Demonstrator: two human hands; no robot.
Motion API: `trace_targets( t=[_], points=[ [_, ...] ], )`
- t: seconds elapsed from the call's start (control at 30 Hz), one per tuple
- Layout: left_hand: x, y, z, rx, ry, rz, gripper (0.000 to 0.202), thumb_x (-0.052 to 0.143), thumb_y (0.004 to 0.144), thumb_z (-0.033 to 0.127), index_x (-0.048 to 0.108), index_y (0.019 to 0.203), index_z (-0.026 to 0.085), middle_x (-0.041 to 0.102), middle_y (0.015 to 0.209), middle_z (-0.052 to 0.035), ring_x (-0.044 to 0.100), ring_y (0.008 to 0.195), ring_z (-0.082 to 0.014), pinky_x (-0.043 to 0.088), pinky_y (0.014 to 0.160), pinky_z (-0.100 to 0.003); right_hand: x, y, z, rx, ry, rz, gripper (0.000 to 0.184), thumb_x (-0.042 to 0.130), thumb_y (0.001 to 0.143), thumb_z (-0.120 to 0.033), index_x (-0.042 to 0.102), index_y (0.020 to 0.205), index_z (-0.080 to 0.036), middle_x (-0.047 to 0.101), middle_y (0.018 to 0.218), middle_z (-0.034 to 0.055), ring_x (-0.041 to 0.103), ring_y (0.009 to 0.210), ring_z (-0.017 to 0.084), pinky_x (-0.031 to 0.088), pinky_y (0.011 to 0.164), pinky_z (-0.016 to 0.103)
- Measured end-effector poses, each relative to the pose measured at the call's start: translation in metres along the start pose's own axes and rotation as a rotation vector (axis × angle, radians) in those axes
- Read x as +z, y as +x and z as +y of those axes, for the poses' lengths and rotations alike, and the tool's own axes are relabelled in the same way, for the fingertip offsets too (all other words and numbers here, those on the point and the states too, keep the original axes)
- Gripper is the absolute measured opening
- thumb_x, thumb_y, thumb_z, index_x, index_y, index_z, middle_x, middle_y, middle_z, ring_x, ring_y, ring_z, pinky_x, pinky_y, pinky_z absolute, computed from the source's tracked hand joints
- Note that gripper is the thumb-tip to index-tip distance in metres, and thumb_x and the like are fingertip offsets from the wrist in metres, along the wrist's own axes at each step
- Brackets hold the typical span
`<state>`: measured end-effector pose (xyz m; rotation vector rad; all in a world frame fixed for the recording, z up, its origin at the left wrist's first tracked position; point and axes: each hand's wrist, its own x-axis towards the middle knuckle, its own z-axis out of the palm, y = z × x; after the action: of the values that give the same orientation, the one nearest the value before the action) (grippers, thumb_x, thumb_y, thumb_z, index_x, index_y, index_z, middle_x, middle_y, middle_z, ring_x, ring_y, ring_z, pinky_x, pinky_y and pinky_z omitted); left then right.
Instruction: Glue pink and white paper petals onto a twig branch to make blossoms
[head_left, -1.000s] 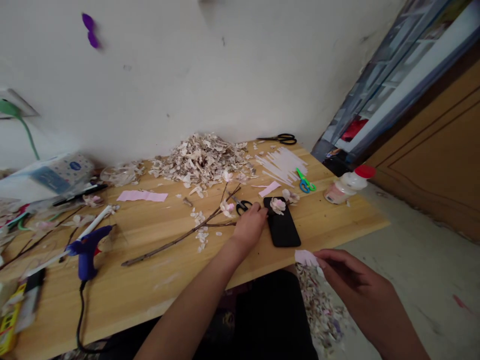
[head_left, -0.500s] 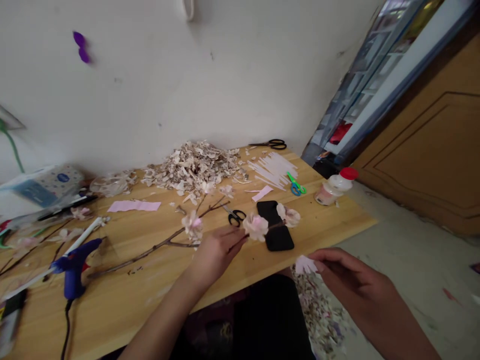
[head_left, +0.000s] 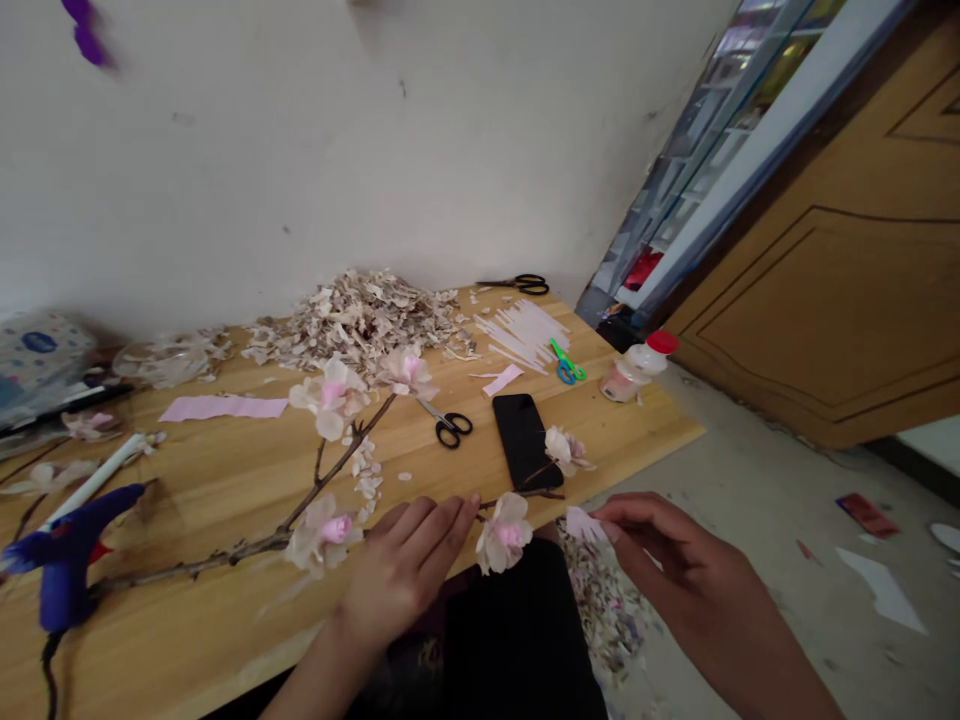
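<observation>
The flowering branch [head_left: 247,548] has been raised and turned over the table [head_left: 225,475] by the left hand [head_left: 412,560] — its side twig gripped in closed fingers — so its blossoms [head_left: 328,400] are seemingly brought nearer the pale pink scrap [head_left: 583,524] pinched by the right hand [head_left: 667,555].

Blossoms [head_left: 505,534] in the way between hands [head_left: 409,570]

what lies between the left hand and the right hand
In the head view: a twig with pale flowers, then pink paper held by the right hand.
</observation>
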<state>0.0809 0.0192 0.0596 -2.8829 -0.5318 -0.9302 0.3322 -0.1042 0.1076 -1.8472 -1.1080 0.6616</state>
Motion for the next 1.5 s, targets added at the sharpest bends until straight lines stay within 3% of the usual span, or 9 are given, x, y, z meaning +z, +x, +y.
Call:
trace_targets(
  t=[0.17,0.43,0.67,0.83,1.07,1.5],
  points=[
    [0.0,-0.002,0.0,0.026,0.035,-0.02,0.038,0.037,0.102,0.015,0.053,0.135,0.006,0.073,0.109,-0.0111,0.066,0.093,-0.0198,0.055,0.079,-0.033,0.008,-0.002,0.001,0.068,-0.057,0.065,0.031,0.065,0.082,-0.052,0.071,0.093,-0.025,0.076,0.089,0.0054,0.072,0.078,0.021,0.058,0.067,0.026],
    [0.006,-0.005,0.004,0.071,0.052,-0.02,0.037,0.037,0.101,0.011,0.056,0.131,0.003,0.073,0.105,-0.0114,0.066,0.088,-0.0194,0.053,0.076,-0.032,0.011,-0.001,-0.002,-0.049,-0.27,0.114,0.023,0.061,0.084,-0.045,0.073,0.094,-0.029,0.078,0.09,0.0011,0.075,0.079,0.019,0.057,0.069,0.023],
    [0.009,-0.006,0.009,0.095,0.065,-0.019,0.037,0.041,0.098,0.007,0.054,0.133,0.003,0.074,0.108,-0.0101,0.066,0.087,-0.0195,0.053,0.073,-0.033,0.007,-0.001,-0.003,-0.111,-0.32,0.079,0.022,0.059,0.086,-0.042,0.075,0.098,-0.032,0.079,0.094,-0.0023,0.076,0.08,0.017,0.057,0.067,0.02],
    [0.009,-0.008,0.01,0.117,0.059,-0.023,0.037,0.046,0.097,0.007,0.055,0.132,0.002,0.073,0.108,-0.0114,0.066,0.087,-0.0199,0.053,0.073,-0.033,0.008,-0.003,-0.002,-0.152,-0.362,0.11,0.022,0.057,0.086,-0.039,0.073,0.099,-0.03,0.079,0.098,-0.0008,0.076,0.084,0.019,0.058,0.074,0.025],
    [0.01,-0.008,0.012,0.126,0.073,-0.017,0.036,0.048,0.097,0.009,0.056,0.131,0.003,0.074,0.107,-0.0099,0.066,0.085,-0.019,0.052,0.069,-0.032,0.01,-0.002,-0.002,-0.208,-0.38,0.016,0.022,0.054,0.09,-0.035,0.072,0.101,-0.031,0.079,0.099,-0.0011,0.076,0.082,0.018,0.058,0.071,0.024],
    [0.012,-0.008,0.013,0.127,0.054,-0.006,0.033,0.044,0.098,0.008,0.059,0.127,0.004,0.075,0.105,-0.0091,0.066,0.082,-0.0192,0.052,0.065,-0.032,0.008,-0.005,-0.009,-0.273,-0.401,-0.118,0.017,0.049,0.094,-0.028,0.064,0.103,-0.03,0.073,0.106,-0.0024,0.071,0.095,0.013,0.054,0.084,0.024]
  ],
)
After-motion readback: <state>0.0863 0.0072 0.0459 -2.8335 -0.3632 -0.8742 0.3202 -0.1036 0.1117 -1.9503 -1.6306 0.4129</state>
